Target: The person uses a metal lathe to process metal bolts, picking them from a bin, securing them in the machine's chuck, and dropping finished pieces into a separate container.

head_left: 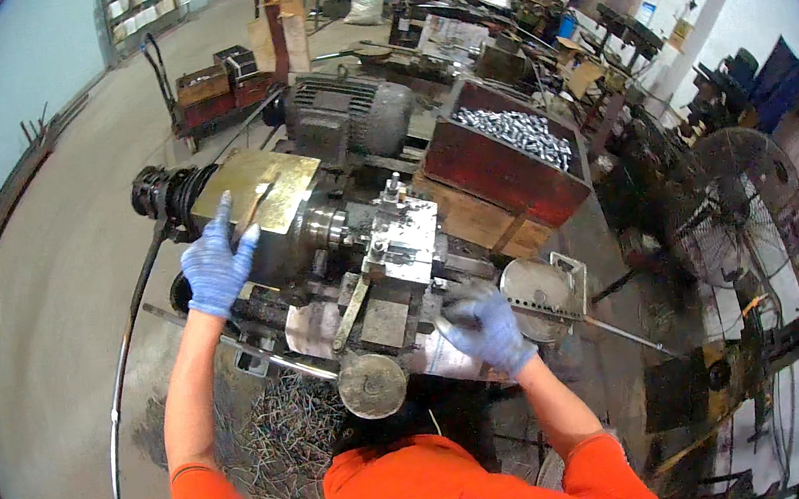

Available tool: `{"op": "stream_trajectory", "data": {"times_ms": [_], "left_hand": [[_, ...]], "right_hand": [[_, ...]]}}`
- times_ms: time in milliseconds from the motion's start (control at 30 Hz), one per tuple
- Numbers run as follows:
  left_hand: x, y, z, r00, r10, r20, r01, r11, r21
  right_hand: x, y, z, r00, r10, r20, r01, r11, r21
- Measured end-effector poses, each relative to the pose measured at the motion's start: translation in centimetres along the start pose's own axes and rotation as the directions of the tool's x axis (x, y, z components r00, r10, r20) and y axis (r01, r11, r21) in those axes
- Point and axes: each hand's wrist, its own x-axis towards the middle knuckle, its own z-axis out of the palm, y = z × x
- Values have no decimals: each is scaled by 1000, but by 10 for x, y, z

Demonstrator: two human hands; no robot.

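My left hand (218, 263), in a blue knit glove, lies with fingers stretched out at the near edge of a yellowish metal cover plate (294, 175) on a lathe's headstock. A thin brown-handled tool (258, 206), perhaps a brush, lies on the plate by my fingertips; I see no grip on it. To the right of the plate is the chuck (324, 227), facing the bright metal tool slide (405, 239) with its long lever (352, 311). My right hand (493, 330), gloved alike, is just right of the slide's near end. Its fingers are smeared and partly dark, so their hold is unclear.
A red bin (500, 171) of small shiny metal parts stands on a wooden box behind the lathe. A round metal disc (372, 386) is close to my body. Metal shavings (282, 431) cover the floor at lower left. A large fan (736, 195) stands at right.
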Motion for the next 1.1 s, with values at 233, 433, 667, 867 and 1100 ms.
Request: {"op": "stream_trajectory", "data": {"times_ms": [233, 433, 667, 867, 1100], "left_hand": [[-16, 45, 24, 974, 224, -29, -221, 919, -327], [-32, 95, 55, 966, 199, 164, -119, 907, -404], [-52, 84, 46, 863, 261, 432, -177, 958, -226], [-18, 63, -10, 994, 105, 2, -95, 908, -408], [7, 6, 12, 983, 129, 134, -116, 989, -96]], "right_hand": [[-133, 32, -27, 897, 442, 11, -442, 896, 31], [-166, 38, -26, 783, 619, 63, -620, 766, 170], [-160, 37, -32, 835, 550, 17, -543, 818, 188], [-164, 53, -31, 795, 607, 0, -600, 787, 145], [-148, 43, -50, 733, 681, -9, -675, 728, 123]]}}
